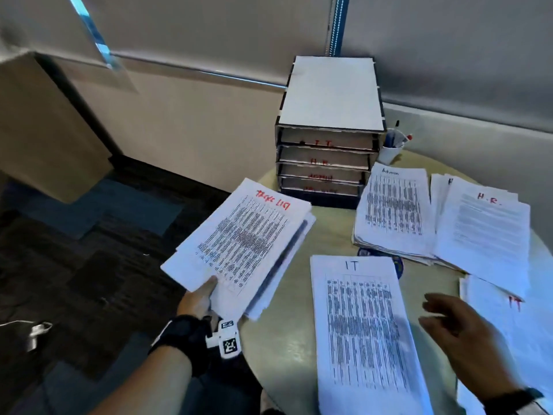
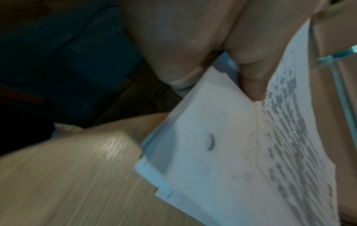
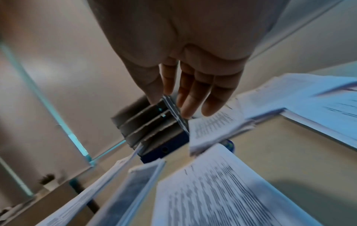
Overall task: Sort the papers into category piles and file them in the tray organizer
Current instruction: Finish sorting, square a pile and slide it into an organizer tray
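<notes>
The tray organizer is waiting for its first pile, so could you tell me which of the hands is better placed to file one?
Left, probably. The left hand already grips a stack of papers held near the tray organizer; the right hand hovers open over the table, holding nothing.

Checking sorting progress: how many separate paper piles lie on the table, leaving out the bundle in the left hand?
4: the Admin pile beside the tray organizer, the H.R. pile right of it, the black-lettered IT pile nearest, and a red-lettered IT pile under the right hand. Further sheets may be cropped.

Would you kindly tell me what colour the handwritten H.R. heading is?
Red, on the white H.R. paper pile; clearest in the head view.
</notes>
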A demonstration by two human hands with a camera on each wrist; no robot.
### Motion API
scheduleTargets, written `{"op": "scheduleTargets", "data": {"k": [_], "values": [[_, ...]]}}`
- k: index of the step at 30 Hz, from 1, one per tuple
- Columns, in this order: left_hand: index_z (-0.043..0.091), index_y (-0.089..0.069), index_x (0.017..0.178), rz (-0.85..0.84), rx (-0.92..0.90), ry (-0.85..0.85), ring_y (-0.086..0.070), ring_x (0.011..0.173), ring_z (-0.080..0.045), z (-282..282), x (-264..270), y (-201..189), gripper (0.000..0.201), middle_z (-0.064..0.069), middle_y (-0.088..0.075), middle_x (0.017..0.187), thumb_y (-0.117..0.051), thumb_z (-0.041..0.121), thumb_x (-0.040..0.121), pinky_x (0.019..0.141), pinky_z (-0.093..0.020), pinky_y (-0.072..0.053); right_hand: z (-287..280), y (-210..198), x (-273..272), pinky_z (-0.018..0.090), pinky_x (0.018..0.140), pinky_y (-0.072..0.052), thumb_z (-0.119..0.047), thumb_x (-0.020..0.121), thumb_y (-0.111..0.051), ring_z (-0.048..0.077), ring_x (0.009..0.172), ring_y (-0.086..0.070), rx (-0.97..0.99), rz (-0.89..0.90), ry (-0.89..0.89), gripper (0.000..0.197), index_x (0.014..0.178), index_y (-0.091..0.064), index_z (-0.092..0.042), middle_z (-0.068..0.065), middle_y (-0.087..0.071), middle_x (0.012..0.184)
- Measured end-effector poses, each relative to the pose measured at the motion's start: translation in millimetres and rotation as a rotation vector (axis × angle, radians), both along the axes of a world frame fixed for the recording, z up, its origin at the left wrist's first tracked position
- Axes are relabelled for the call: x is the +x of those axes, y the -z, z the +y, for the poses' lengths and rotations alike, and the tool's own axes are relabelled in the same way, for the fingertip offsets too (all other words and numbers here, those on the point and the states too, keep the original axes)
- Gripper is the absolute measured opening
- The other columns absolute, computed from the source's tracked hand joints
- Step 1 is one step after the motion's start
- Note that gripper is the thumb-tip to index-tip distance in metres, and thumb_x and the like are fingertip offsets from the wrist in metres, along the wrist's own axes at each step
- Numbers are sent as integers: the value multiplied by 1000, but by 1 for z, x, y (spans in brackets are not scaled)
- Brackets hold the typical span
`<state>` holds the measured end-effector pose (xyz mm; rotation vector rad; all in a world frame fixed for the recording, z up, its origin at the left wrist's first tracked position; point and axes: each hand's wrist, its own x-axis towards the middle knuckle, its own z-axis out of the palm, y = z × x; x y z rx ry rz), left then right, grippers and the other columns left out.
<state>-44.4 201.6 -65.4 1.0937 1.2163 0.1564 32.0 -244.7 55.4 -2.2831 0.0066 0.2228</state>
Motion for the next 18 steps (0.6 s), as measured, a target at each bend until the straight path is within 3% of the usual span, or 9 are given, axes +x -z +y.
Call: {"op": "scheduleTargets", "data": {"k": [2, 4, 6, 8, 10, 11, 13, 16, 18], "values": [[0, -68, 115, 74, -12, 35, -70, 98, -27, -1, 11, 20, 74, -12, -71, 116, -88, 49, 63, 96, -42, -52, -10, 20, -5, 28, 84, -48, -14, 78, -79, -2, 87, -67, -35, 83, 20, 46, 101, -61, -49, -31, -69, 96], [-2, -63, 121, 151, 62, 55, -66, 95, -26, -21, 25, -5, 52, -13, -68, 120, -77, 30, 83, 78, -31, -48, -16, 36, -10, 29, 84, -50, -17, 76, -79, 1, 88, -69, -62, 144, 8, 41, 100, -63, -48, -22, -72, 93], [-3, -53, 127, 216, 76, -7, -64, 82, -30, -35, 32, -13, 54, -16, -64, 113, -74, 19, 82, 66, -32, -46, -19, 48, -16, 14, 73, -49, -16, 76, -80, -4, 83, -67, -113, 193, -11, 35, 90, -64, -44, -11, -74, 91], [2, -46, 133, 388, 228, 11, -66, 83, -36, -43, 25, -23, 78, -19, -62, 114, -78, 25, 66, 71, -41, -55, -21, 59, -23, 9, 68, -43, -19, 76, -80, -3, 81, -65, -211, 251, -41, 34, 97, -61, -38, -2, -72, 98], [7, -47, 137, 497, 567, 168, -61, 105, -41, -48, 9, -29, 77, -23, -55, 128, -76, 23, 68, 88, -46, -52, -17, 71, -31, 19, 80, -45, -31, 78, -78, 10, 97, -64, -348, 324, -85, 46, 120, -58, -30, 3, -64, 116], [10, -49, 137, 423, 727, 241, -57, 111, -40, -55, 3, -28, 71, -22, -52, 129, -74, 21, 71, 95, -46, -49, -18, 79, -35, 25, 89, -44, -36, 78, -76, 17, 110, -59, -407, 367, -97, 59, 131, -51, -27, 4, -57, 125], [14, -56, 129, 228, 874, 514, -56, 104, -30, -78, 2, -30, 59, -13, -53, 121, -71, 21, 72, 95, -38, -47, -12, 89, -45, 32, 101, -42, -47, 76, -75, 22, 125, -49, -471, 453, -107, 87, 147, -29, -27, 4, -43, 137], [18, -61, 118, 184, 701, 1082, -62, 93, -18, -117, 36, -21, 60, -2, -60, 115, -68, 43, 64, 86, -31, -52, -5, 101, -56, 37, 103, -41, -56, 73, -73, 25, 130, -43, -582, 464, -74, 110, 151, -2, -27, 4, -36, 141], [13, -58, 116, 287, 655, 1286, -64, 95, -25, -147, 70, -17, 70, -6, -63, 111, -62, 53, 59, 80, -33, -54, -5, 105, -60, 35, 101, -41, -52, 74, -75, 27, 127, -47, -541, 493, -29, 105, 149, -7, -24, 6, -42, 139]]}}
